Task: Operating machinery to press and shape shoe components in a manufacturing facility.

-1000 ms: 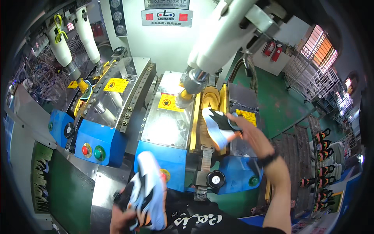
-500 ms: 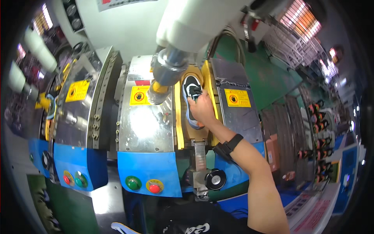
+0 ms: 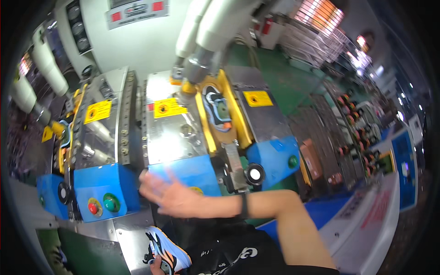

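Observation:
My right hand reaches leftward across the front of the press's blue panel. It is open, holds nothing, and its spread fingers are smeared by motion. At the bottom of the view my left hand grips a light-blue, black and orange sneaker; only part of that hand shows. A second sneaker, black, white and blue with an orange heel, lies in the press between yellow side pads. No hand touches it.
White cylinder arms hang above the press. Left of it stands a similar machine with a red button and a green button. A black knob sits in front. On the right is a rack of shoes.
My right hand has left the sneaker in the press and swung down and left to the blue panel. The view has shifted; the left hand's sneaker now shows more.

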A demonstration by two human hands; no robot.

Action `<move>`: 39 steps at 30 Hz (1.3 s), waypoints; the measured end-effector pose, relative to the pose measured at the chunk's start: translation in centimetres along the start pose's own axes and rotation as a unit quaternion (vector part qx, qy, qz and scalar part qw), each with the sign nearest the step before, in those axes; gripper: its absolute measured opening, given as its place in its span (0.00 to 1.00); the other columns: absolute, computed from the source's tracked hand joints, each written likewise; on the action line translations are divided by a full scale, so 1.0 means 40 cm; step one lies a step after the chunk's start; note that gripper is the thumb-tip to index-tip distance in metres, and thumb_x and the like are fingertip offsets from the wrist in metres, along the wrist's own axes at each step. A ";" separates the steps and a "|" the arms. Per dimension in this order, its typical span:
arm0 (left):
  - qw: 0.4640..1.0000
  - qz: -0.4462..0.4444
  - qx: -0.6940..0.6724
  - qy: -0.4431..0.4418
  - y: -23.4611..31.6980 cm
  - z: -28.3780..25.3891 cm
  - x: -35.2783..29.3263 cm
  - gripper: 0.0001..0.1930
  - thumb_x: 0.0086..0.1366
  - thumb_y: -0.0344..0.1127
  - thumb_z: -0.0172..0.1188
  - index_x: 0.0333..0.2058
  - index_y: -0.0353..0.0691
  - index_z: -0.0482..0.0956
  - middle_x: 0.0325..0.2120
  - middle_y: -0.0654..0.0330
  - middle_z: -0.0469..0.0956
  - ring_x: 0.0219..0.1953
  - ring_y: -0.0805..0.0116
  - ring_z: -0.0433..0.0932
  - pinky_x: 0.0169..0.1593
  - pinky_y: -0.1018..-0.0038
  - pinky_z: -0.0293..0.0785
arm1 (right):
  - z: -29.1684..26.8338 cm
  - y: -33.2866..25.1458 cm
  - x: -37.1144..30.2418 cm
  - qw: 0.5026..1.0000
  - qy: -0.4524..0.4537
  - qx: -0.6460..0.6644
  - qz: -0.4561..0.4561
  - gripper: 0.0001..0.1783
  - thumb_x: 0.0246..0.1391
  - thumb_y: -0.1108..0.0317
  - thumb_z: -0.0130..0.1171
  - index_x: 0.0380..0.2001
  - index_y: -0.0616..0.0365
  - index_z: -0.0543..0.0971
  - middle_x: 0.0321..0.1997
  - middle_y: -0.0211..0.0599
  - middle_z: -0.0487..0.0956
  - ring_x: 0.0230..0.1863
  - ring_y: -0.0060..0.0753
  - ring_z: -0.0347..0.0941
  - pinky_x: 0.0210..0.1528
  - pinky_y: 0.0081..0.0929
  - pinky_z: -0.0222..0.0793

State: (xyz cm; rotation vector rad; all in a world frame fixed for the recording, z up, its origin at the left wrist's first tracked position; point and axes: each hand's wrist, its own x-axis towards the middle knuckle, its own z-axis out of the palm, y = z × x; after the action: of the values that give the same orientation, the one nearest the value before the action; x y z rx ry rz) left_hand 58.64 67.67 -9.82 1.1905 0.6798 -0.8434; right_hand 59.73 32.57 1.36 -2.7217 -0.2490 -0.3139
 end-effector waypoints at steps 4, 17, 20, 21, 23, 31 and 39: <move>0.998 0.022 0.061 -0.021 0.039 -0.079 -0.014 0.11 0.65 0.31 0.54 0.44 0.32 0.74 0.34 0.56 0.79 0.35 0.67 0.79 0.38 0.73 0.79 | 0.099 -0.118 0.008 0.977 -0.100 -0.189 0.018 0.41 0.46 0.51 0.62 0.60 0.59 0.62 0.70 0.55 0.49 0.71 0.54 0.43 0.65 0.67 0.36; 0.903 0.403 0.138 -0.050 0.052 0.009 -0.484 0.43 0.56 0.47 0.61 0.63 0.34 0.50 0.59 0.53 0.60 0.63 0.63 0.58 0.65 0.67 0.52 | 0.216 -0.487 -0.094 0.368 -0.368 0.828 0.208 0.28 0.56 0.57 0.55 0.53 0.67 0.70 0.46 0.48 0.78 0.47 0.41 0.76 0.55 0.35 0.70; 0.797 0.521 0.305 -0.018 0.099 -0.030 -0.510 0.40 0.64 0.52 0.51 0.63 0.32 0.45 0.61 0.45 0.58 0.63 0.58 0.58 0.65 0.63 0.51 | 0.207 -0.520 -0.111 0.246 -0.431 0.804 0.327 0.23 0.59 0.56 0.52 0.51 0.62 0.72 0.46 0.43 0.79 0.45 0.33 0.77 0.51 0.32 0.73; 0.834 0.486 0.260 -0.037 0.114 -0.047 -0.507 0.35 0.67 0.49 0.49 0.62 0.32 0.48 0.58 0.45 0.63 0.61 0.59 0.62 0.64 0.63 0.54 | 0.202 -0.531 -0.118 0.231 -0.446 0.786 0.359 0.24 0.59 0.55 0.52 0.51 0.62 0.71 0.46 0.43 0.79 0.44 0.32 0.78 0.50 0.32 0.74; 0.835 0.503 0.194 -0.110 0.123 -0.064 -0.481 0.24 0.70 0.44 0.45 0.56 0.32 0.57 0.47 0.49 0.73 0.52 0.63 0.71 0.59 0.66 0.62 | 0.209 -0.553 -0.133 0.190 -0.445 0.797 0.360 0.24 0.59 0.53 0.51 0.49 0.62 0.72 0.44 0.44 0.80 0.39 0.32 0.79 0.45 0.30 0.77; 0.931 0.355 -0.045 -0.073 0.180 -0.284 -0.396 0.17 0.73 0.44 0.38 0.41 0.35 0.68 0.32 0.54 0.74 0.37 0.66 0.74 0.45 0.70 0.72 | 0.439 -0.768 -0.100 0.217 -0.394 0.806 0.385 0.35 0.58 0.43 0.42 0.54 0.64 0.67 0.47 0.50 0.75 0.38 0.50 0.77 0.41 0.54 0.77; 0.916 0.400 -0.034 0.011 0.237 -0.587 -0.259 0.09 0.66 0.37 0.52 0.33 0.36 0.70 0.26 0.60 0.75 0.29 0.73 0.74 0.37 0.76 0.72 | 0.582 -0.942 0.049 0.571 -0.305 0.704 0.294 0.28 0.59 0.56 0.53 0.56 0.65 0.67 0.52 0.45 0.75 0.49 0.30 0.74 0.50 0.26 0.71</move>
State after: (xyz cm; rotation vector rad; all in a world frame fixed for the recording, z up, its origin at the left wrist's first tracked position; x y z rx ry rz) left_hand 60.73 93.85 -2.25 1.2656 0.1840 -0.1130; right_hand 57.74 76.32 -5.66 -1.0244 0.2079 0.7545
